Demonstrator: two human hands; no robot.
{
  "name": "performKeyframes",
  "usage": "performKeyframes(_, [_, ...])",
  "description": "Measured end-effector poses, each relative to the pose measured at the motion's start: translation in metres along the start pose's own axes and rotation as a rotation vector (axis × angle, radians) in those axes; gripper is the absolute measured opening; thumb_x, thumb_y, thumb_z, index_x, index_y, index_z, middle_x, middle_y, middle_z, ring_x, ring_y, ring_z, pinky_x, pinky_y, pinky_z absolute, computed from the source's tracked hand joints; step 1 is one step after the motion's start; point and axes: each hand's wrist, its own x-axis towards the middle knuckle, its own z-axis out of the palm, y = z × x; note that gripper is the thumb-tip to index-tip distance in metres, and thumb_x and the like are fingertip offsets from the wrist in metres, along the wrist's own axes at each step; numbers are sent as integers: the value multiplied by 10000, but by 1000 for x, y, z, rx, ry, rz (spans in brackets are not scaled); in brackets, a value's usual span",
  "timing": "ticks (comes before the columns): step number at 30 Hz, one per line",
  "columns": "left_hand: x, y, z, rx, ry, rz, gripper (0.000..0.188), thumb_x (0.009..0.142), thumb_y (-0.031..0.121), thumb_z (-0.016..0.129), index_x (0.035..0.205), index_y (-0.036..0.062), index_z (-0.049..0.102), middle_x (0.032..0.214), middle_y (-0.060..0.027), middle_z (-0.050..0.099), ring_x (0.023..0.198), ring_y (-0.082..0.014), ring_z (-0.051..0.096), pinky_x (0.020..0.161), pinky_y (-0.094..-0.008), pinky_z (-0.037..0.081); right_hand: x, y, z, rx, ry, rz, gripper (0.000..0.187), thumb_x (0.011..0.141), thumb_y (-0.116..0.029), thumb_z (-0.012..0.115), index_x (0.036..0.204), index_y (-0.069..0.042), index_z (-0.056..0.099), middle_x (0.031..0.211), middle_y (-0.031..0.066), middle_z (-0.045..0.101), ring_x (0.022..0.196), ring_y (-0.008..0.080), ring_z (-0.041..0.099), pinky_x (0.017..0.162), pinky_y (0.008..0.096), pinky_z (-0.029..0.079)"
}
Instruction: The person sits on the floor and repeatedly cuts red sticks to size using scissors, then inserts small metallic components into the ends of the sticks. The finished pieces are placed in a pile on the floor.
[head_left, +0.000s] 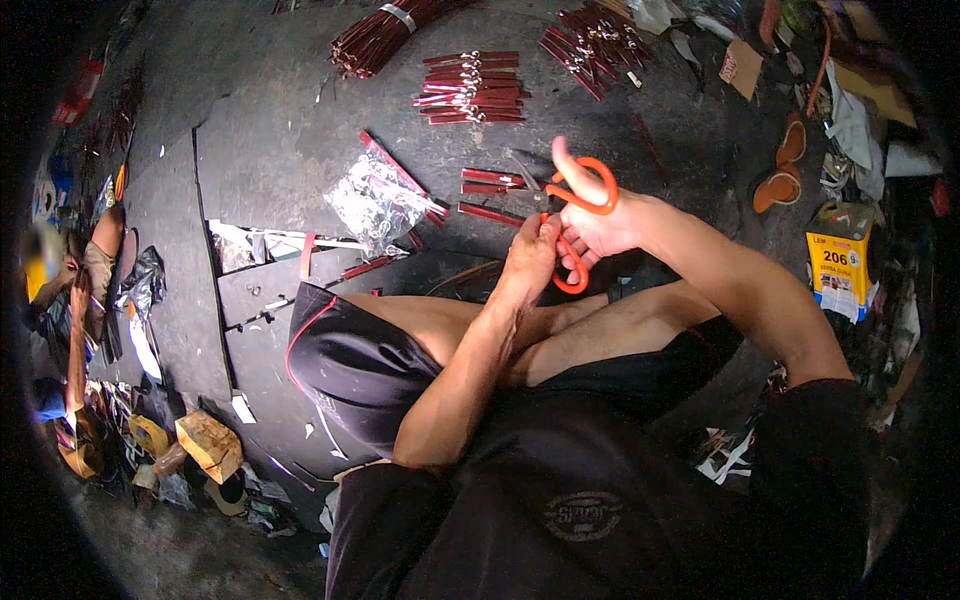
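Gripping a pair of orange-handled scissors (580, 215), the right hand (610, 225) sits just above frame centre, toward 1 o'clock. Thumb through the upper loop, fingers curled through the lower loop; blades point to 10 o'clock. Whether the blades are parted cannot be told. Left hand (530, 258) lies just beside the scissors at their 7 o'clock, fingers closed together near the lower loop; what it pinches is hidden. Both forearms rise from the lower edge and meet over the crossed bare legs.

At 10 o'clock of the hands, a few loose red strips (492, 183) lie on the dark floor (270, 150); a clear plastic bag (375, 200) lies farther at 9 o'clock. Open floor between them. Stacked red strips (470, 88) at 12 o'clock, well apart. A yellow box (842, 260) stands at 3 o'clock near the rim.
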Motion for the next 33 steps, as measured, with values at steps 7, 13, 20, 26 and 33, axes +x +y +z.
performKeyframes(7, [2, -26, -22, 148, -6, 185, 376, 1020, 334, 443, 1091, -22, 540, 830, -74, 593, 716, -138, 574, 652, -300, 507, -9, 22, 29, -99, 127, -106, 1090, 644, -988, 121, 792, -8, 573, 706, 99, 555, 651, 254, 583, 627, 385, 487])
performKeyframes(13, [-6, 1, -46, -23, 551, 180, 422, 926, 363, 648, 1050, -31, 567, 840, -100, 634, 694, -137, 596, 641, -282, 523, -45, 62, 24, -113, 4, -211, 1196, 630, -992, 120, 1003, 41, 592, 746, 73, 553, 658, 235, 598, 646, 373, 485])
performKeyframes(20, [-19, 60, -64, 175, 803, 534, 261, 913, 273, 669, 858, 22, 624, 738, -47, 620, 690, -136, 527, 651, -310, 451, -67, 92, 25, -417, -107, -459, 980, 799, -867, 208, 1135, -23, 576, 809, 56, 585, 719, 174, 593, 632, 309, 480])
performKeyframes(26, [-71, 153, -138, -76, 651, 689, 199, 933, 247, 653, 926, 57, 594, 803, -38, 648, 736, -151, 645, 753, -288, 541, -89, 55, 13, -1306, 1071, -642, 1008, 698, -807, 593, 1214, 55, 509, 1072, 291, 636, 993, 422, 640, 890, 438, 495])
performKeyframes(33, [-125, 154, -165, -137, 667, 576, 229, 914, 250, 667, 994, 51, 584, 893, -73, 661, 898, -195, 657, 841, -346, 520, -40, 14, -55, -1722, 1435, -470, 595, 822, -486, 683, 1102, 31, 594, 1027, 226, 653, 929, 378, 651, 857, 426, 516])
